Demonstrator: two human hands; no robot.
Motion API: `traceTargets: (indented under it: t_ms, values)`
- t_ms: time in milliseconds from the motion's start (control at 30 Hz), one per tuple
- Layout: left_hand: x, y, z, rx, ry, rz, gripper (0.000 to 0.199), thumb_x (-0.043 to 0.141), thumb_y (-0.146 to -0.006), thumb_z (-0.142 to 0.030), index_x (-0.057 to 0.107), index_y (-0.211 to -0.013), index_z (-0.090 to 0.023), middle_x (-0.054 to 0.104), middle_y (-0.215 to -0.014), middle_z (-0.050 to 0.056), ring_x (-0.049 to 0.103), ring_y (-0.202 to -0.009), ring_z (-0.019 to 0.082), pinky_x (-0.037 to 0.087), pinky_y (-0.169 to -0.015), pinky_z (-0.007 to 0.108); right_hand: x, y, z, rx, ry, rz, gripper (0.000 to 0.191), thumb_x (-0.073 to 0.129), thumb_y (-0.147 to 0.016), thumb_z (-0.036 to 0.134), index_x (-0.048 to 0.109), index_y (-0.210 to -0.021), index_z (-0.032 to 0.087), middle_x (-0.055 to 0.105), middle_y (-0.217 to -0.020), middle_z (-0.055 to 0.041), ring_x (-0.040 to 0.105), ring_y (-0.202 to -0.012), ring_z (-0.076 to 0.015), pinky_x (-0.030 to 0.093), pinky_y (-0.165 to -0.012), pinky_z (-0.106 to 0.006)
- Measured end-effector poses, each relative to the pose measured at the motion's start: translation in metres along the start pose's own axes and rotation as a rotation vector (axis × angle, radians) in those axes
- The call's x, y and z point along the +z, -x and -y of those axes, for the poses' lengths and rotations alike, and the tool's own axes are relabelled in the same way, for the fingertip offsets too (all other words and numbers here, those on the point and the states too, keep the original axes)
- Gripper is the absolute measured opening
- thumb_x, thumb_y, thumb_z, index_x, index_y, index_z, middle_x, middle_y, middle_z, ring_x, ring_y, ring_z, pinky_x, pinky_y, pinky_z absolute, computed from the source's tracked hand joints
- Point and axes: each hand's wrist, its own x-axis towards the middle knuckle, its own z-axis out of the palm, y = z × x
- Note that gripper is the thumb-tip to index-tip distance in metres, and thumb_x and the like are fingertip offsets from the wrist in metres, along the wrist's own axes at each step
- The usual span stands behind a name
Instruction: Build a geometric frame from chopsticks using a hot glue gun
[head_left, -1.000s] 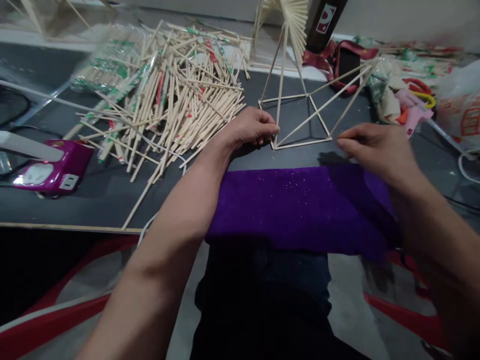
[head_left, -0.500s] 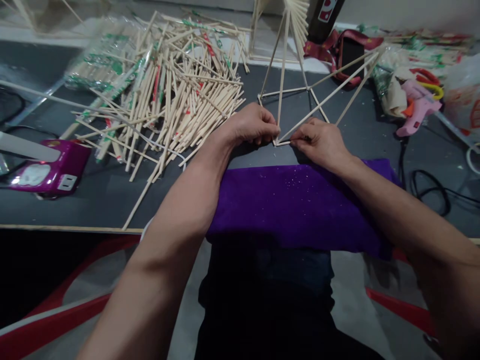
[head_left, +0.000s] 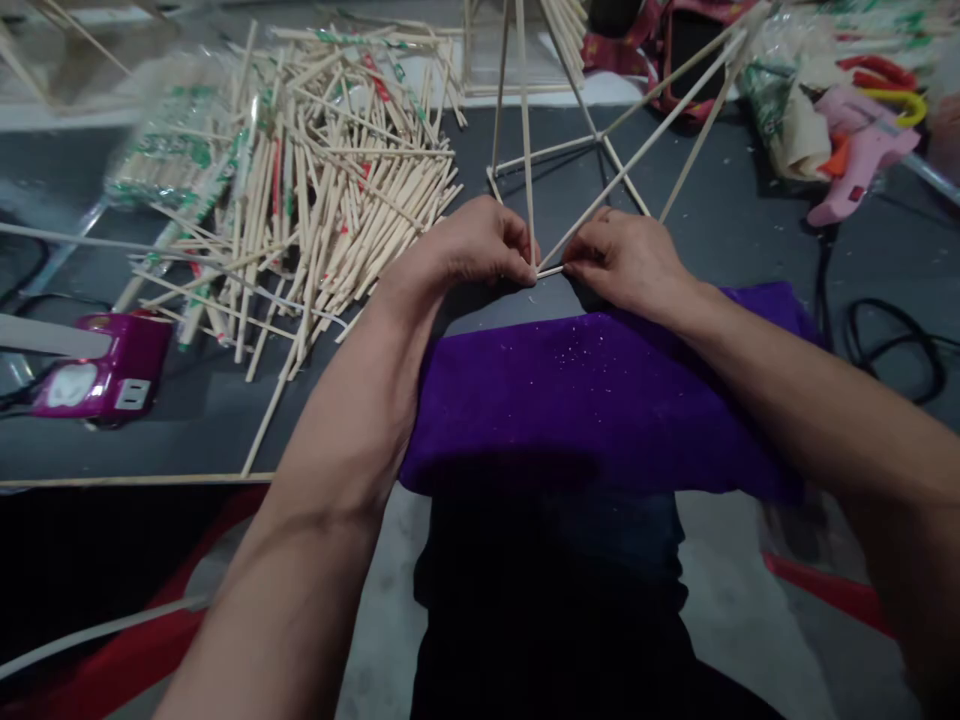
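Observation:
A frame of thin wooden sticks (head_left: 634, 180) stands on the dark table, its long sticks rising to points at the back. At its near corner, my left hand (head_left: 491, 245) is closed in a pinch around the stick ends, where an upright stick (head_left: 528, 150) meets the others. Just to the right, my right hand (head_left: 626, 255) pinches a short wooden stick (head_left: 550, 271) that runs along the near edge to that same corner. The fingertips partly hide the joint. Beneath my forearms lies a purple cloth (head_left: 517, 390) dotted with pale specks.
Loose wooden chopsticks (head_left: 352, 200) lie heaped on the left, with a wrapped bundle (head_left: 169, 140) behind. A magenta power socket (head_left: 112, 370) sits front left. On the right are a pink glue gun (head_left: 862, 150), its black cable (head_left: 896, 345) and yellow-handled pliers (head_left: 900, 100).
My view has shifted a little, so the table and frame appear moved left and up. Both hands keep their pinch at the frame's near corner.

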Motion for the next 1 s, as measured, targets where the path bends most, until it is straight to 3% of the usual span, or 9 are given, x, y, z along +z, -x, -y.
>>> traceTargets:
  t_ms: [300,500,800,900,1000]
  values:
    - [-0.007,-0.007,0.005,0.028,-0.074,0.054,0.011,0.088,-0.080,-0.008,0.081,-0.086,-0.014,0.063,-0.065,-0.003,0.064,-0.063,0.012,0.046,-0.064,0.022,-0.006,-0.002,0.007,0.030,-0.056,0.051,0.017,0.073,-0.097,0.024,0.087,-0.106,0.026,0.081,-0.117,-0.0110,0.073,-0.107,-0.0333,0.055,-0.090,-0.044]
    - [-0.004,-0.004,-0.001,-0.040,-0.089,0.026,0.012,0.085,-0.080,-0.005,0.080,-0.080,-0.015,0.065,-0.066,-0.002,0.062,-0.059,0.011,0.044,-0.062,0.024,-0.003,-0.002,0.006,0.036,-0.074,0.037,0.014,0.075,-0.097,0.025,0.086,-0.104,0.025,0.080,-0.115,-0.0103,0.073,-0.104,-0.0313,0.054,-0.090,-0.042]
    - [-0.004,0.002,0.003,-0.023,0.016,0.010,0.019,0.086,-0.075,0.001,0.078,-0.078,-0.016,0.067,-0.064,-0.002,0.059,-0.053,0.010,0.041,-0.056,0.023,0.000,0.002,0.009,0.035,-0.002,0.006,0.014,0.073,-0.100,0.025,0.085,-0.106,0.025,0.079,-0.112,-0.0092,0.071,-0.098,-0.0278,0.049,-0.082,-0.037]
    - [-0.005,0.007,0.002,-0.031,0.065,0.018,0.017,0.086,-0.078,-0.004,0.081,-0.089,-0.016,0.071,-0.069,-0.001,0.061,-0.054,0.010,0.040,-0.054,0.023,0.000,0.003,0.009,0.044,-0.014,0.015,0.015,0.072,-0.101,0.025,0.086,-0.107,0.024,0.079,-0.113,-0.0104,0.072,-0.099,-0.0283,0.049,-0.084,-0.038]
    - [-0.003,0.008,0.001,0.008,0.115,-0.056,0.006,0.082,-0.088,-0.013,0.079,-0.091,-0.016,0.073,-0.072,0.001,0.061,-0.053,0.009,0.040,-0.053,0.022,-0.001,0.002,0.007,0.049,-0.086,-0.004,0.014,0.075,-0.099,0.025,0.087,-0.107,0.023,0.080,-0.111,-0.0104,0.074,-0.102,-0.0292,0.053,-0.089,-0.040]
